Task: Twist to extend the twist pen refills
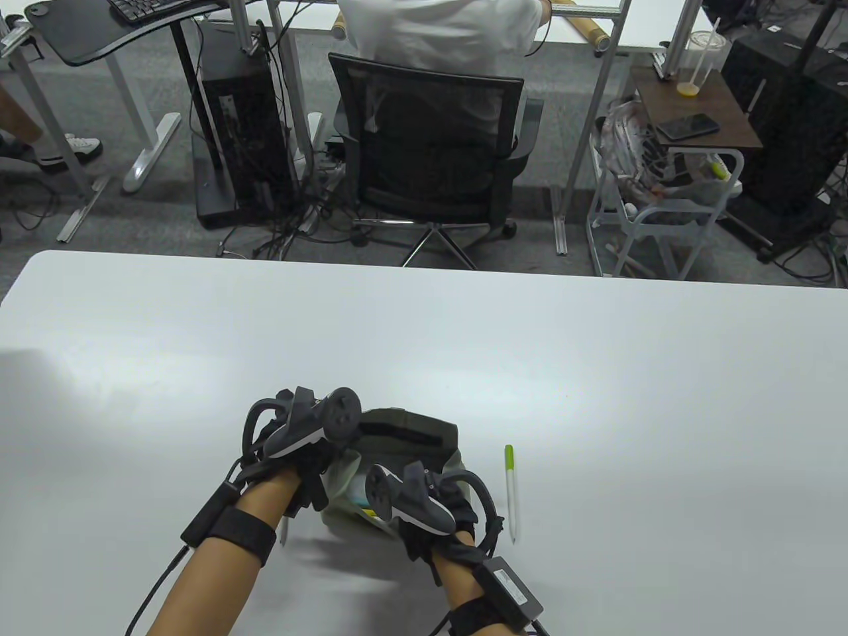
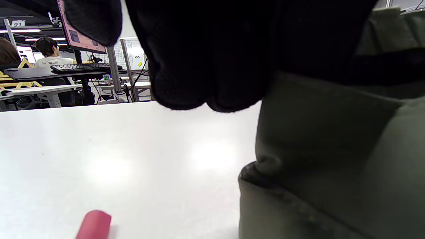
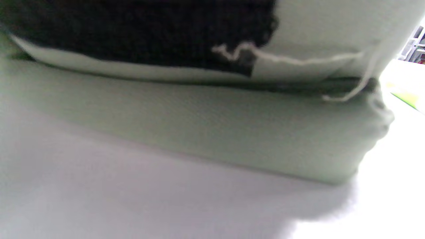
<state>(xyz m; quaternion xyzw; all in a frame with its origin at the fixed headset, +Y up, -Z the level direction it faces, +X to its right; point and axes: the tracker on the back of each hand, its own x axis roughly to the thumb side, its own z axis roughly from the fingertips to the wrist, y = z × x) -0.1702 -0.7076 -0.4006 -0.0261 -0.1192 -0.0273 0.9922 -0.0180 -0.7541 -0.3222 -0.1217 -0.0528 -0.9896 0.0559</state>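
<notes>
Pens first: a green-and-white twist pen [image 1: 511, 491] lies on the counter [image 1: 424, 344] just right of the olive fabric pouch [image 1: 424, 434], and a red end [image 2: 94, 225], maybe another pen, shows near the left hand [image 1: 301, 440]. Both hands are at the pouch; the right hand [image 1: 424, 507] reaches into its mouth, but whether either hand's fingers grip anything, I cannot tell. Risk: the soft pouch could drag and nudge the loose pen rolling. Open counter stretches ahead and to both sides; the near edge sits close.
</notes>
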